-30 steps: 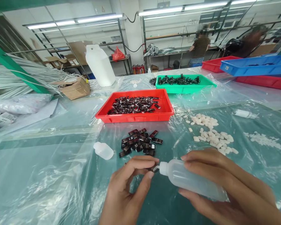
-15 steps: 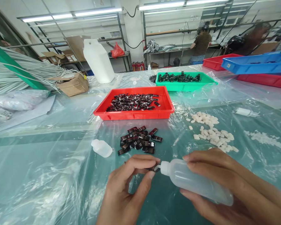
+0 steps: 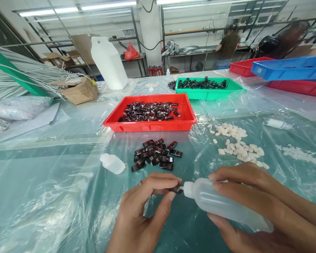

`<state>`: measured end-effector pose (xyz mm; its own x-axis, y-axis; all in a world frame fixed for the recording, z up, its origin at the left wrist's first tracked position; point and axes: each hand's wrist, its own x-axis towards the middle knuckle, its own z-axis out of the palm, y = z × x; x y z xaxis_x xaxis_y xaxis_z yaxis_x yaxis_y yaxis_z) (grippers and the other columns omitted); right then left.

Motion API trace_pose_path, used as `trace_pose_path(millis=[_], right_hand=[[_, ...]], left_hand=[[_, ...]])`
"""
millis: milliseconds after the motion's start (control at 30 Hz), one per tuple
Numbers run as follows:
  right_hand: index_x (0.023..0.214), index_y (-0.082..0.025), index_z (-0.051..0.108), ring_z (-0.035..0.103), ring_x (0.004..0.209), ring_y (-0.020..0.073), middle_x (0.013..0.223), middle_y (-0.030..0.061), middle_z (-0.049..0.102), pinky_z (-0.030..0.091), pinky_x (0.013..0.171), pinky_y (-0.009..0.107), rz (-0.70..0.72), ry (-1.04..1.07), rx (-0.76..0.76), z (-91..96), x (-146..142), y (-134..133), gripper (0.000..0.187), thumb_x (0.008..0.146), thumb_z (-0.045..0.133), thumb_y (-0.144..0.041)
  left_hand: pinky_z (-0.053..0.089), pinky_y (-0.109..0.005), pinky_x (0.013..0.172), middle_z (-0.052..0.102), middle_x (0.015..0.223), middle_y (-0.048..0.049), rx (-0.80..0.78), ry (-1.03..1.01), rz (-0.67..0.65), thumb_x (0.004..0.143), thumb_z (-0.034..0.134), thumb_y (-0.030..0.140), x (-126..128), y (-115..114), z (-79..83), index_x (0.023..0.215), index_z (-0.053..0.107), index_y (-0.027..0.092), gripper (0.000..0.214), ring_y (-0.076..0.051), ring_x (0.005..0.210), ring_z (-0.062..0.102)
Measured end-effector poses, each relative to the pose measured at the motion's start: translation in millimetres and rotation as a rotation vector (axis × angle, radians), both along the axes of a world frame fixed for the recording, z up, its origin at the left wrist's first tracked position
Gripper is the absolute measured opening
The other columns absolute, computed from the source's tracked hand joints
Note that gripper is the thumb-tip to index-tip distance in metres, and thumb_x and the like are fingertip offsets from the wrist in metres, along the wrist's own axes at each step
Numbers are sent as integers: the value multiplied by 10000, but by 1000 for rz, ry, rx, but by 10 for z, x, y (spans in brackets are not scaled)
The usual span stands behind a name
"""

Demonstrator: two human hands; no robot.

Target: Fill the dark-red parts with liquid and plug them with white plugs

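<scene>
Between thumb and fingers, my left hand pinches a small dark glossy piece, mostly covered by the fingertips. My right hand is wrapped round a translucent squeeze bottle, tilted so its white nozzle points left. The nozzle tip is right at the open end of the dark piece; whether they touch I cannot tell. Just beyond my left hand lies a pile of similar dark pieces. A smaller white bottle rests on its side left of that pile.
A red tray of dark pieces stands behind the pile, with a green tray farther back. White oval pieces are scattered at right. A big white jug stands back left; blue and red trays are stacked back right. Another person is in the background.
The bottle in my right hand has shifted slightly right, its nozzle drawn a little away from the dark piece. My left hand keeps its pinch. The camera view has moved slightly.
</scene>
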<state>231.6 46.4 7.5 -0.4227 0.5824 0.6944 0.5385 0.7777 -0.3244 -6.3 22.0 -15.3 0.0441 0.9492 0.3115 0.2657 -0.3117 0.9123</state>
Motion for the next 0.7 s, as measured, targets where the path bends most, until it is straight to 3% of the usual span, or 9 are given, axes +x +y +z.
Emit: trace_pose_path(millis=[100, 267, 433, 567, 700], right_hand=[[1201, -228, 664, 688, 1024, 157, 1170, 30, 685, 612, 886, 260, 13, 27, 2, -5, 0, 11, 303, 909, 699, -153], [1209, -219, 669, 691, 1100, 160, 1206, 30, 692, 546, 1106, 289, 22, -24, 26, -18, 51, 34, 309, 907, 717, -171], [1217, -202, 668, 671, 1157, 148, 1237, 28, 679, 478, 1196, 296, 46, -48, 38, -20, 89, 52, 297, 924, 713, -186], [1209, -181, 677, 677, 1139, 156, 1243, 36, 670, 486, 1190, 320, 41, -28, 41, -10, 69, 48, 285, 927, 704, -153], [1196, -164, 692, 681, 1119, 157, 1214, 32, 692, 570, 1057, 259, 33, -34, 97, 7, 86, 36, 259, 940, 682, -126]], left_hand=[[592, -189, 882, 760, 1107, 44, 2, 13, -28, 985, 602, 65, -3, -9, 6, 1096, 717, 334, 313, -130, 1050, 736], [581, -178, 907, 755, 1119, 79, 0, 25, -37, 990, 596, 70, 0, -18, 20, 1109, 699, 366, 336, -113, 1085, 722], [578, -182, 914, 756, 1124, 78, -4, 40, -37, 997, 592, 80, 13, -12, 15, 1103, 696, 358, 315, -113, 1091, 721], [574, -176, 914, 752, 1127, 80, -7, 40, -45, 994, 597, 74, 19, -10, 11, 1101, 696, 357, 319, -110, 1087, 721], [566, -179, 925, 749, 1124, 78, -3, 45, -48, 992, 599, 67, 29, -7, 16, 1098, 690, 350, 316, -109, 1089, 718]])
